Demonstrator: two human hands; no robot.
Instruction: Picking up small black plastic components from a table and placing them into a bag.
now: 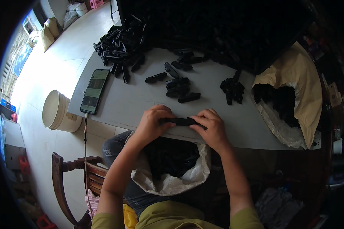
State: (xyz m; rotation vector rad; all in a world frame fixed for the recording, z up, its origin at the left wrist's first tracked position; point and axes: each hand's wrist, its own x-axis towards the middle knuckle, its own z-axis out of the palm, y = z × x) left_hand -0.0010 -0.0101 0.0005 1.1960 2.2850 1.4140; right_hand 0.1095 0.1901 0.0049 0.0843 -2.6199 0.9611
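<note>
Between my two hands lies a long black plastic part (179, 121), level and just above the table's near edge. Its left end is pinched by my left hand (156, 122), its right end by my right hand (211, 126). Fingertips cover both ends, so its exact kind cannot be made out. Beyond my hands, several similar black parts (178, 87) sit in a small cluster on the grey table (130, 103). Below, in my lap, a white woven sack (168, 186) stands open with many black parts inside.
A big heap of black parts (120, 44) covers the far left of the table. A smaller pile (232, 89) lies right, beside a tan sack (307, 95) of black pieces. A cabled phone (94, 91) rests at the left edge, near a white bucket (59, 110) and wooden chair (59, 183).
</note>
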